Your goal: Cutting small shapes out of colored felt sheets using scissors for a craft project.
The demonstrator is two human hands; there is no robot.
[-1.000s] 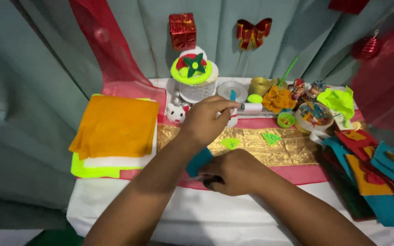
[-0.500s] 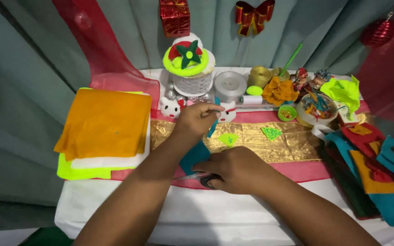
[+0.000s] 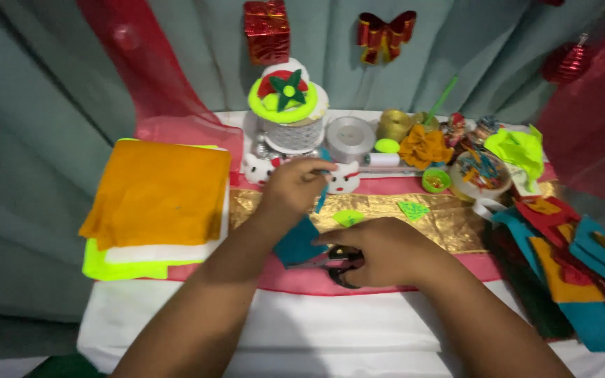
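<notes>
My left hand (image 3: 290,190) pinches the top of a teal felt piece (image 3: 297,241) and holds it upright over the gold cloth strip (image 3: 449,220). My right hand (image 3: 379,250) grips black-handled scissors (image 3: 341,264) low at the felt's right edge, the blades mostly hidden behind the felt and my fingers. Two small green felt cut-outs (image 3: 348,218) (image 3: 412,209) lie on the gold strip just beyond my hands.
A stack of orange, white and neon-yellow felt sheets (image 3: 155,199) lies on the left. Teal, red and orange felt scraps (image 3: 568,259) pile up on the right. Behind stand a white basket with a felt flower (image 3: 288,112), a tape roll (image 3: 349,138) and small craft cups.
The view has dropped slightly and come nearer. My left hand has drawn down and back toward me with the teal felt. My right hand has stayed on the scissors.
</notes>
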